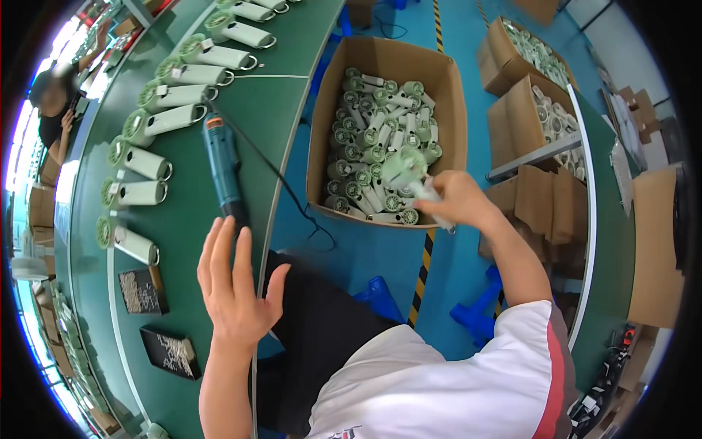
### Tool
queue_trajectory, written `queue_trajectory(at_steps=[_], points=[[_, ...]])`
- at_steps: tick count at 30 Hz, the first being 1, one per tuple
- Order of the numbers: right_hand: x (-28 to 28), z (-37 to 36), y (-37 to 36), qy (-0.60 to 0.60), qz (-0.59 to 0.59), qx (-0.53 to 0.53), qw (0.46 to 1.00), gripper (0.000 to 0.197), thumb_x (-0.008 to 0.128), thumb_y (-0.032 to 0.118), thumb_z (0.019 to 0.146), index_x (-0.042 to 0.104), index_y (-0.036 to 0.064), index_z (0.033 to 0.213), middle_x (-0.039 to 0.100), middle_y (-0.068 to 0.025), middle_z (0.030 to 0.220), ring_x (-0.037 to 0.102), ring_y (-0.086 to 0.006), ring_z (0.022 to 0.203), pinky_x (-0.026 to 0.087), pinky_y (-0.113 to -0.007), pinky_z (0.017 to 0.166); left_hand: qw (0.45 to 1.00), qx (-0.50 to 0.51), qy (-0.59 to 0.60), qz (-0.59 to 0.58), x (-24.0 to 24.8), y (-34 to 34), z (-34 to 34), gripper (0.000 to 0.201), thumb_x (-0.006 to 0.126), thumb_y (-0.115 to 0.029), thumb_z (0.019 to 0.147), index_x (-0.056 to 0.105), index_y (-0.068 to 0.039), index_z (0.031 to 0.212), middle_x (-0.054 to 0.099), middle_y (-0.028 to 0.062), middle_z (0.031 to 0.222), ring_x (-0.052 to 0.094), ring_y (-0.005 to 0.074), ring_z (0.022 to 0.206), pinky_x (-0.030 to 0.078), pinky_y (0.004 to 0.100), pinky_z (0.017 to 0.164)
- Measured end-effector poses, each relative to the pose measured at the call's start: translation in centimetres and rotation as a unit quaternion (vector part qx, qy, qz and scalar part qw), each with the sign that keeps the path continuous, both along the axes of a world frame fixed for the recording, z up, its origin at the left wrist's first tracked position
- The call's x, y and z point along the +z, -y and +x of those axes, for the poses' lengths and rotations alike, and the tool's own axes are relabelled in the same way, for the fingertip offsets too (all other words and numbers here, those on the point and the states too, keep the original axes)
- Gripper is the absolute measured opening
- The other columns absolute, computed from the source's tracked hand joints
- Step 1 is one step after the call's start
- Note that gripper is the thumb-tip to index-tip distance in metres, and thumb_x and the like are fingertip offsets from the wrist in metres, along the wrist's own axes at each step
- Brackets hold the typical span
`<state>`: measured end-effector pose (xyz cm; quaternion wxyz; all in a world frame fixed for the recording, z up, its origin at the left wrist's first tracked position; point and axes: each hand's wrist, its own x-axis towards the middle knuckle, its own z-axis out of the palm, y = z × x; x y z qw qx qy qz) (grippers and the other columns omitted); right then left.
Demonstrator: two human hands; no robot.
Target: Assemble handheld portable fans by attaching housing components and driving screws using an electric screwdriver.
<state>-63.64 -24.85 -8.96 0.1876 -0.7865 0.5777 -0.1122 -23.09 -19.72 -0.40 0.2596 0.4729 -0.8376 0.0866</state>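
My right hand (462, 201) is closed round the white handle of a small handheld fan (404, 168), its pale green head pointing away to the left. The fan hangs over a large cardboard box (462, 124) full of similar green-and-white fans. Above the green table my left hand (238, 285) is spread with its fingers apart and holds nothing. Just beyond its fingertips lies a teal electric screwdriver (222, 162) with a black cord. A row of handheld fans (179, 96) with wrist loops lies along the table to the left.
Two black trays of small screws, one (142, 290) behind the other (171, 353), sit on the table. More open boxes of fans (537, 51) stand at the right, beside another green table (614, 278). A co-worker (55, 102) is at the far left.
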Motion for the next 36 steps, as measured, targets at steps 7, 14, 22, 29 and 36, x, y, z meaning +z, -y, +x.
queue_trajectory(at_steps=[7,14,22,29,36], points=[[-12.8,-8.9,10.2,0.141,0.223,-0.368,0.892,0.060,0.084,0.050,0.083,0.063,-0.0010,0.061,0.059,-0.0097,0.052,0.057,-0.0190,0.041,0.044,-0.037,0.041,0.997,0.039,0.028,0.056,-0.5,1.2,-0.7,0.062,0.077,-0.025,0.091,0.056,0.007,0.139,0.051,0.0335,0.147,0.051,0.0552,0.134,0.045,0.0584,0.109],[-20.6,-15.3,22.8,0.162,0.180,-0.486,0.840,0.054,0.082,0.048,0.085,0.064,0.0034,0.061,0.058,-0.0058,0.052,0.053,-0.0170,0.038,0.040,-0.036,0.037,0.987,0.086,0.091,0.105,-0.8,1.0,-0.3,0.066,0.072,-0.023,0.093,0.047,0.007,0.146,0.048,0.0394,0.146,0.049,0.0601,0.134,0.043,0.0628,0.110],[-27.7,-21.2,30.7,-0.195,0.109,-0.386,0.895,0.054,0.077,0.050,0.086,0.076,-0.0041,0.084,0.075,-0.0173,0.075,0.075,-0.0307,0.067,0.060,-0.045,0.067,0.980,0.111,0.105,0.129,-0.2,1.7,-0.9,0.073,0.077,-0.031,0.092,0.046,0.005,0.148,0.044,0.0408,0.148,0.047,0.0600,0.135,0.041,0.0701,0.107],[-31.0,-20.7,31.8,-0.229,0.128,-0.406,0.875,0.055,0.078,0.051,0.085,0.078,0.0018,0.112,0.075,-0.0215,0.118,0.072,-0.0373,0.110,0.057,-0.048,0.094,0.977,0.122,0.105,0.141,-0.5,1.5,-0.7,0.083,0.077,-0.035,0.092,0.038,-0.001,0.156,0.029,0.0425,0.159,0.034,0.0614,0.146,0.036,0.0705,0.112],[-32.9,-21.3,31.6,-0.235,0.138,-0.426,0.863,0.052,0.078,0.048,0.087,0.078,0.0048,0.115,0.074,-0.0214,0.122,0.071,-0.0377,0.114,0.056,-0.047,0.097,0.982,0.137,0.086,0.101,-1.7,1.4,-1.2,0.080,0.074,-0.040,0.093,0.041,-0.003,0.156,0.034,0.0390,0.158,0.035,0.0605,0.145,0.034,0.0722,0.113]])
